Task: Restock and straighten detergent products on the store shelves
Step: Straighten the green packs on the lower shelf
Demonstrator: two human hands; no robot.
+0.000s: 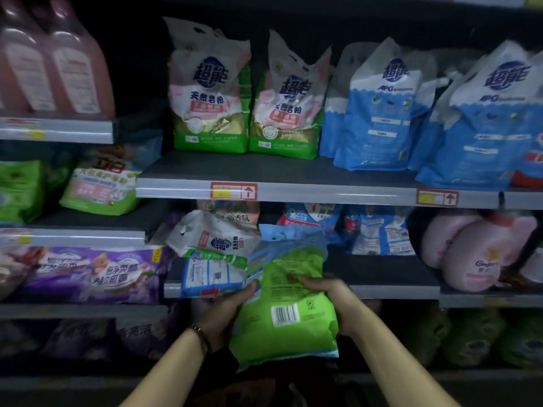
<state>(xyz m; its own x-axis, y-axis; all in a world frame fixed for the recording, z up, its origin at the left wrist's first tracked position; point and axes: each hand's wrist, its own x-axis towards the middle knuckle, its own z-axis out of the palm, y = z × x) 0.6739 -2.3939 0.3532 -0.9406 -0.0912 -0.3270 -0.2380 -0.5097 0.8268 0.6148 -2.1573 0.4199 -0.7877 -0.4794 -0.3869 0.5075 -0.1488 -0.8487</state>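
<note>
- My left hand (pixel 227 311) gripped the left edge of a green detergent bag (pixel 286 306), thumb lying over its upper left side and the fingers hidden behind it.
- My right hand (pixel 332 301) held the bag's right edge, thumb laid across the printed face near the middle, the rest of the fingers curled round the back.
- The green detergent bag sat between my two hands with its back toward me, barcode (pixel 285 315) low on the face, its crumpled blue top tilted away toward the shelf.
- A bracelet (pixel 201 337) circled my left wrist.
- Just left of the bag, touching my left hand, a white and blue bag (pixel 211 271) lay slumped on its side over the lip of the lower shelf (pixel 390 290).
- Behind the held bag, further back on that shelf, stood blue and white bags (pixel 377 233), and well to the right lay pink bottles (pixel 470 254).
- One shelf up, two green and white bags (pixel 210 92) stood upright side by side, with blue bags (pixel 382 110) beside them on the right.
- Red-framed price tags (pixel 233 191) sat on the rail of that upper shelf (pixel 323 195).
- Far left lay purple bags (pixel 94 274), blurred.
</note>
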